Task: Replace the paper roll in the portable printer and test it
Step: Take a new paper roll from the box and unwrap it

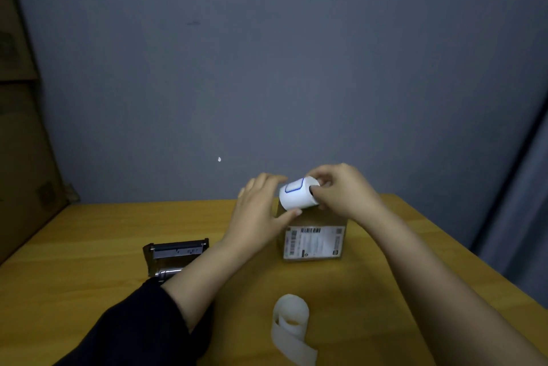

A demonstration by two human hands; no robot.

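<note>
Paper roll, a fresh white cylinder with a blue rounded outline printed on its wrap (pixel 298 193), is being held in the air above the far part of a small brown cardboard box (pixel 314 239), between 2 bare hands. The left hand (pixel 262 207) is cupping the roll's left end, its fingers curled over the top and its thumb pressing against the lower edge. The right hand (pixel 341 190) is closing on the roll's right end, where the dark core hole is showing, with its fingertips pinched at that rim. The box is sitting on a yellow-brown wooden table (pixel 89 247) and is carrying a white label with barcodes on its near face. Nearer the camera, a loosely unwound pale paper roll (pixel 292 324) is lying on the table, its tail trailing toward the front edge. To the left, a dark portable printer with its lid open (pixel 175 256) is resting on the table, partly hidden behind the left forearm in a black sleeve (pixel 133 333). A grey wall (pixel 267 69) is standing behind.
</note>
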